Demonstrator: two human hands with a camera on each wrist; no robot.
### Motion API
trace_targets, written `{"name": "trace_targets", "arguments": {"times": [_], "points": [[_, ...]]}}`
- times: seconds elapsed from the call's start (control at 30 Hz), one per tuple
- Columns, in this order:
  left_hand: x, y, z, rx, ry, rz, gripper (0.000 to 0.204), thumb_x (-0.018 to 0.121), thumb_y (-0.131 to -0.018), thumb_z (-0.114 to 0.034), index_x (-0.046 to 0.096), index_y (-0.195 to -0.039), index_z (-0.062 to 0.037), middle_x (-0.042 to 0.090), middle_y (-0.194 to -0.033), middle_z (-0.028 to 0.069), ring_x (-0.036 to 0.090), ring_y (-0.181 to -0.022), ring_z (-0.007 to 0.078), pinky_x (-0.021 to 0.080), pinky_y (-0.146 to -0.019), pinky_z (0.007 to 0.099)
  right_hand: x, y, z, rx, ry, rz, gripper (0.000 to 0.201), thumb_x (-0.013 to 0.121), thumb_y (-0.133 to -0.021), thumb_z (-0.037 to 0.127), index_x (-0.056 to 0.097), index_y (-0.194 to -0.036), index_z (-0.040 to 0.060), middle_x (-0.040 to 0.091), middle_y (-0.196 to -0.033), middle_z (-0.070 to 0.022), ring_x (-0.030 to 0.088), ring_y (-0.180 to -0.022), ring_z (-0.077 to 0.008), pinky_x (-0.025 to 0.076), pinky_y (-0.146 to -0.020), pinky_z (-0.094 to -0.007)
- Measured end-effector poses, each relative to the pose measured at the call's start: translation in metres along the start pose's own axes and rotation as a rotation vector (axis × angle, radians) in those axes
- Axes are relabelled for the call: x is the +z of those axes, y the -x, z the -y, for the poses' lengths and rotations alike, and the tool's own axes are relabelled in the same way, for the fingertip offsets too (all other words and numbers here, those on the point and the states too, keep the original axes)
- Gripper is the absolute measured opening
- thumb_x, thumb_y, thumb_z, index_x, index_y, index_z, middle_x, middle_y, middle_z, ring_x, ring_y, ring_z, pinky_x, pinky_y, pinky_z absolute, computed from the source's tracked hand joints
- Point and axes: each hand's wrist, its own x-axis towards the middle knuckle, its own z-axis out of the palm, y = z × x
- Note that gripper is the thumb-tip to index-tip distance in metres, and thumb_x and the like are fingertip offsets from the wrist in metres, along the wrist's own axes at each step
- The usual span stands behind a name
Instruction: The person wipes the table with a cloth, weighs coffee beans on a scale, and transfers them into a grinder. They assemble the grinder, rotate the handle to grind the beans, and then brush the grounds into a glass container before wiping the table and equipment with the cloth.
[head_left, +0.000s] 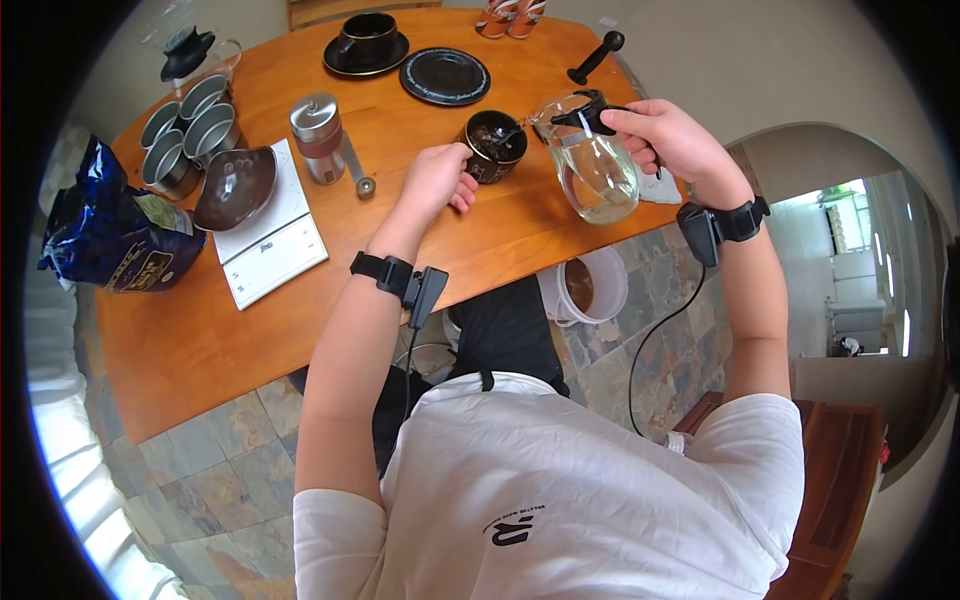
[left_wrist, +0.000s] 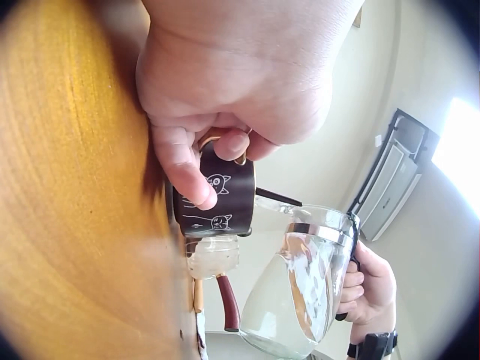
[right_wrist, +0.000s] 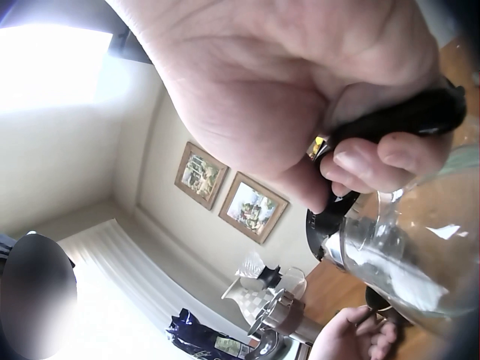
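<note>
The black mug with a gold rim, gold handle and white cat drawings [left_wrist: 234, 193] is near the near edge of the brown wooden worktop [head_left: 540, 230], right of that edge's middle. The left hand [head_left: 435, 180] is just left of it, fingers bent closely round the mug's handle. The clear glass pitcher with a black lid and handle [head_left: 600, 180] tilts above the worktop near its right end, its spout at the mug's rim. The right hand [head_left: 675, 140] is at the pitcher's upper right, fingers wrapped round the black handle.

The left fingers cover most of the mug's handle, and the right hand hides much of the pitcher's. The mug's contents are too dark to make out, and whether liquid is running from the spout cannot be told. In the right wrist view, the right edge cuts off the pitcher, and only a small part of the mug shows. The writing round the rim of the flat black plate [head_left: 445, 76], near the far edge, is too small to read.
</note>
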Motion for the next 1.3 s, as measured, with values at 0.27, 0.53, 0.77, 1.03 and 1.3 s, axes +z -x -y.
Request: {"name": "trace_targets", "arguments": {"times": [0.27, 0.53, 0.77, 1.03, 1.3], "points": [[0.001, 0.002, -0.002, -0.003, 0.000, -0.005, 0.030, 0.051, -0.091, -0.024, 0.060, -0.092, 0.0049, 0.060, -0.071, 0.0160, 0.059, -0.049, 0.0206, 0.048, -0.041, 0.0298, 0.003, -0.004, 0.001, 0.001, 0.078, 0.000, 0.036, 0.067, -0.093, 0.033, 0.055, -0.071, 0.0077, 0.044, -0.058, 0.0050, 0.039, -0.049, -0.0066, 0.032, -0.044, -0.0240], [0.000, 0.000, -0.002, -0.011, 0.055, -0.034, 0.030, 0.051, -0.090, -0.024, 0.058, -0.093, 0.0058, 0.060, -0.071, 0.0172, 0.060, -0.049, 0.0221, 0.049, -0.040, 0.0310, 0.011, 0.000, -0.026, -0.054, -0.302, 0.022, 0.035, 0.062, -0.097, 0.027, 0.047, -0.070, 0.0107, 0.043, -0.062, 0.0036, 0.039, -0.053, -0.0096, 0.034, -0.051, -0.0268], [0.001, 0.001, -0.003, 0.010, 0.098, -0.106, 0.026, 0.049, -0.094, -0.023, 0.049, -0.077, -0.0020, 0.061, -0.070, 0.0188, 0.061, -0.049, 0.0227, 0.048, -0.038, 0.0313, -0.004, -0.011, -0.059, -0.185, -0.692, 0.092, 0.026, 0.049, -0.100, 0.026, 0.046, -0.083, 0.0065, 0.038, -0.069, -0.0002, 0.037, -0.065, -0.0149, 0.033, -0.063, -0.0293], [0.000, -0.002, -0.001, -0.009, 0.100, -0.115, 0.027, 0.050, -0.091, -0.022, 0.052, -0.084, 0.0032, 0.060, -0.070, 0.0170, 0.060, -0.048, 0.0222, 0.047, -0.038, 0.0308, -0.058, -0.056, -0.025, -0.469, -0.799, 0.088, 0.024, 0.051, -0.098, 0.028, 0.046, -0.088, 0.0070, 0.038, -0.073, -0.0014, 0.039, -0.072, -0.0173, 0.036, -0.072, -0.0335], [0.001, 0.001, 0.000, -0.020, 0.110, -0.111, 0.024, 0.050, -0.092, -0.020, 0.051, -0.081, 0.0005, 0.059, -0.069, 0.0157, 0.060, -0.047, 0.0210, 0.047, -0.037, 0.0304, -0.089, -0.151, -0.027, -0.410, -0.676, 0.051, 0.028, 0.056, -0.096, 0.025, 0.047, -0.076, 0.0071, 0.044, -0.067, -0.0025, 0.046, -0.069, -0.0199, 0.041, -0.075, -0.0343]]}}
